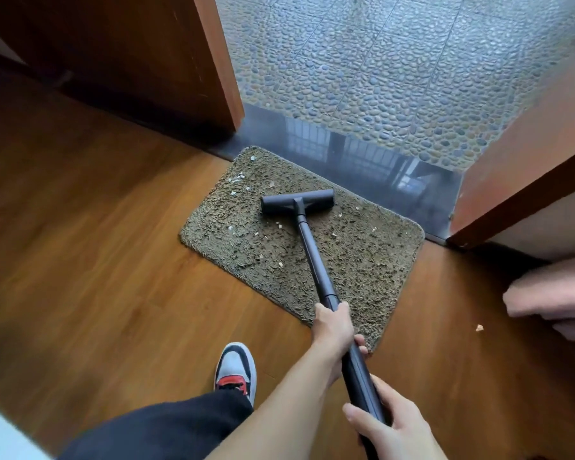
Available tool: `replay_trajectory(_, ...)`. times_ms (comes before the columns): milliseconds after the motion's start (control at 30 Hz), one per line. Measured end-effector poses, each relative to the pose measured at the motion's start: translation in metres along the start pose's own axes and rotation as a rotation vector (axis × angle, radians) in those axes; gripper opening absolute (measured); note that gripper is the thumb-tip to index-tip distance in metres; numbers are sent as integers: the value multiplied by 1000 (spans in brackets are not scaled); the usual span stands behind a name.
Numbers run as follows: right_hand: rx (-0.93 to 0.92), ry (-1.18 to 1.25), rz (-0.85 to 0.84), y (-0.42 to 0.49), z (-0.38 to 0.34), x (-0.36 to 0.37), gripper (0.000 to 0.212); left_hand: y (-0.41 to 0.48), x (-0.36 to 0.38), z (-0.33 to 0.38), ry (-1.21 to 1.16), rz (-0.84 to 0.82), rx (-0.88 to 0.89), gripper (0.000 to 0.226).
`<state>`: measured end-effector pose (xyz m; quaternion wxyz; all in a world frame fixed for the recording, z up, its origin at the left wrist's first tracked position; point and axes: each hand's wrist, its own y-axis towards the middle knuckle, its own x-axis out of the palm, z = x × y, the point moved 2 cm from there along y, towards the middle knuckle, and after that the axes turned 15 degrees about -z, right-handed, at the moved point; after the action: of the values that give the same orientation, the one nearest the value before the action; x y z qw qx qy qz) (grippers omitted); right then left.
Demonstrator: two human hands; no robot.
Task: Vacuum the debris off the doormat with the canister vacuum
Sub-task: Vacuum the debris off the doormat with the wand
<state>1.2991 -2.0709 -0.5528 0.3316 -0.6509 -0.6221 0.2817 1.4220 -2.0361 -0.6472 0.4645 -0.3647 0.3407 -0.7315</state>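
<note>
Down at the doorway, head view: the doormat (362, 260) lies on the wooden floor (113, 260), with its far edge along the dark threshold (362, 154).
Nozzle: the T-shaped floor head (297, 201) sits on the mat's far middle, at the end of the dark wand (312, 257).
Left hand: the left hand (334, 327) is the forward one, its fingers wrapped round the wand over the mat's near edge.
Right hand: the right hand (382, 423) is clamped on the wand lower down, close to the body.
Debris: pale debris (236, 179) is thickest at the far-left corner, with scattered bits either side of the wand.
Stray crumb: one crumb (479, 327) lies off the mat on the floor to the right.
Canister: not in view.
Risk, mat: the shaggy pile may seal to the nozzle, so a pull-back could drag or fold the mat, and nothing pins it.
Risk, scatter: a fast sideways sweep could flick chips onto the floor or threshold.
Risk, missed spots: corner pieces may be skipped if strokes stay central.
</note>
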Motion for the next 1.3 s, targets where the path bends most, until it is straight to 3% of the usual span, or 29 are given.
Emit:
replay_trajectory(300,187,52,-27,-29,-44,-31,30,-21,29,33,-137,-52,-139,18)
replay_trajectory(467,246,10,8,-60,-23,-23,27,-43,37,1,-97,-65,-226,23)
replay_trajectory(667,311,-9,152,-96,30,-19,52,-75,59,-46,-39,-71,-286,23)
replay_trajectory(1033,347,-66,114,-159,105,-50,56,-123,113,-124,-31,-40,-310,20)
replay_trajectory(1300,375,-85,101,-146,105,-62,60,-106,120,-125,29,-40,-271,18)
